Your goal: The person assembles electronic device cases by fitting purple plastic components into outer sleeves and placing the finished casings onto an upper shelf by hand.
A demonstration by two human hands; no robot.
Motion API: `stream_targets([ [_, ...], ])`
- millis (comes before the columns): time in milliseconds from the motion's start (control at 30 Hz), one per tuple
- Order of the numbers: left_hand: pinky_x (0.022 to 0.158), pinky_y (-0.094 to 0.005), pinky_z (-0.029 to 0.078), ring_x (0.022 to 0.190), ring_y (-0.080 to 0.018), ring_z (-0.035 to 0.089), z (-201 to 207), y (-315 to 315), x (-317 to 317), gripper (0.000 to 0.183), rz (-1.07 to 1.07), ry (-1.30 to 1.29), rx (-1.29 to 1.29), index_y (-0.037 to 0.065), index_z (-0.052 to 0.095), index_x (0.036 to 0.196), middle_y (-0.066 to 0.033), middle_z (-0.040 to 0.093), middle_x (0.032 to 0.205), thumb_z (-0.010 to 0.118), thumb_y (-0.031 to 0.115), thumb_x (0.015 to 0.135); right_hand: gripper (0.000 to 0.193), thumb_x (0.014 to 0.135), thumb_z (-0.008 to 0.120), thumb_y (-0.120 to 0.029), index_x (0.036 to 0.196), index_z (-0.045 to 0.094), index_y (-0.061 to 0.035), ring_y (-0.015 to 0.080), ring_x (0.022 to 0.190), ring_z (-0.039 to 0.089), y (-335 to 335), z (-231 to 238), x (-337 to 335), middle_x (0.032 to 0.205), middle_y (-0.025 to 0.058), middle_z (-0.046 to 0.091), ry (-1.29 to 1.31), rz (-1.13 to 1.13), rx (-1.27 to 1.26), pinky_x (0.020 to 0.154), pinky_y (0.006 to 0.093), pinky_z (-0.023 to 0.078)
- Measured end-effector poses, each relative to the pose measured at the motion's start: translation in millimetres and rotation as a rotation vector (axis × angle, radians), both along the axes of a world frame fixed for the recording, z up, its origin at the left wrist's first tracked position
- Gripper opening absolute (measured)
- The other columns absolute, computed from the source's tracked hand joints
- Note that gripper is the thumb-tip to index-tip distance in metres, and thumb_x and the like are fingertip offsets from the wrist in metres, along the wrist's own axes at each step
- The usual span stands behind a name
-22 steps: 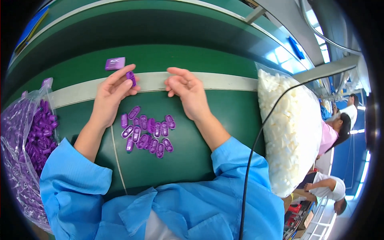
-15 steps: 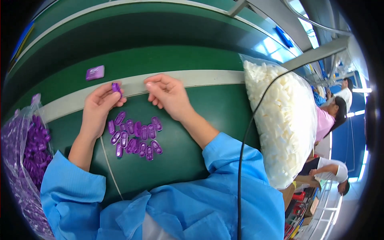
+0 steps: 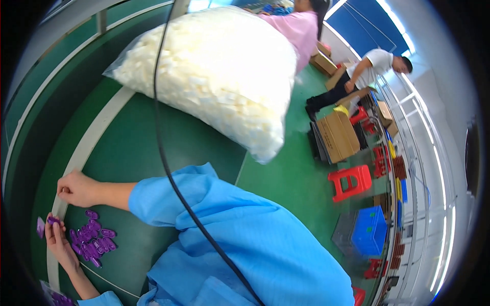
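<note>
A small purple plastic piece (image 3: 53, 220) is pinched between the thumb and fingers of my left hand (image 3: 59, 247), at the lower left over the pale strip of the table. Just beyond it, my right hand (image 3: 80, 188) is closed with curled fingers. Whatever those fingers hold, if anything, is hidden. Beside both hands, several oblong purple plastic pieces (image 3: 93, 237) lie in a loose pile on the green tabletop. A small purple block (image 3: 40, 227) rests past the strip, close to my left hand.
A large clear bag of cream-white pieces (image 3: 214, 71) fills the table's far side. A black cable (image 3: 162, 132) crosses the view. Part of a bag of purple pieces (image 3: 60, 300) shows lower left. Rightward are a cardboard box (image 3: 338, 136), red stool (image 3: 350, 182), blue crate (image 3: 369, 230) and two people.
My view has swung to the right, so hands and pile now appear at the lower left. The purple piece stays in my left hand; my right fingers have curled in more.
</note>
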State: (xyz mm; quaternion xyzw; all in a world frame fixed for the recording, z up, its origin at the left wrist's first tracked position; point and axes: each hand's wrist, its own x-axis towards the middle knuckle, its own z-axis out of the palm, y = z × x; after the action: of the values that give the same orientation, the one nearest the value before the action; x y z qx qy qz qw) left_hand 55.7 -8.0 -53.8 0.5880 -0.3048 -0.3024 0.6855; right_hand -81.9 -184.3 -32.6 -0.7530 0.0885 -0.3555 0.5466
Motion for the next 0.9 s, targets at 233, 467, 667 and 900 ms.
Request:
stream_targets([
  [233,0.08,-0.0195,0.044,0.09,-0.0079,0.055,-7,2,12,0.037,0.047,0.011,-0.016,-0.001,0.046,0.126,-0.0056,0.058,0.109,0.052,0.013,0.092,0.009,0.07,0.057,-0.001,0.075,0.062,0.0046,0.0299,0.063,0.06,10,0,-9,0.068,0.0152,0.062,-0.036,-0.098,-0.11,0.061,0.0367,0.049],
  [467,0.081,-0.0197,0.045,0.093,-0.0085,0.056,-4,-1,6,0.035,0.047,0.004,-0.025,-0.001,0.048,0.124,-0.0066,0.058,0.109,0.053,0.012,0.092,0.007,0.069,0.056,0.0,0.073,0.061,0.0025,0.0317,0.071,0.06,12,-6,-12,0.073,0.0163,0.061,-0.013,-0.147,-0.181,0.064,0.0394,0.048],
  [667,0.079,-0.0196,0.045,0.089,-0.0089,0.056,1,5,4,0.033,0.07,-0.017,-0.008,-0.001,0.05,0.122,-0.0054,0.058,0.104,0.053,0.011,0.092,0.006,0.069,0.058,-0.004,0.072,0.061,0.0011,0.0326,0.072,0.06,16,-2,-12,0.073,0.0157,0.061,-0.014,-0.125,-0.212,0.065,0.0395,0.048],
  [900,0.072,-0.0204,0.044,0.081,-0.0096,0.056,7,-12,-18,0.03,0.084,-0.004,-0.001,-0.004,0.054,0.115,-0.0048,0.059,0.098,0.058,0.008,0.088,0.007,0.072,0.058,-0.005,0.077,0.06,-0.0004,0.0332,0.074,0.059,11,3,-24,0.076,0.0153,0.06,0.01,-0.111,-0.333,0.067,0.0403,0.048],
])
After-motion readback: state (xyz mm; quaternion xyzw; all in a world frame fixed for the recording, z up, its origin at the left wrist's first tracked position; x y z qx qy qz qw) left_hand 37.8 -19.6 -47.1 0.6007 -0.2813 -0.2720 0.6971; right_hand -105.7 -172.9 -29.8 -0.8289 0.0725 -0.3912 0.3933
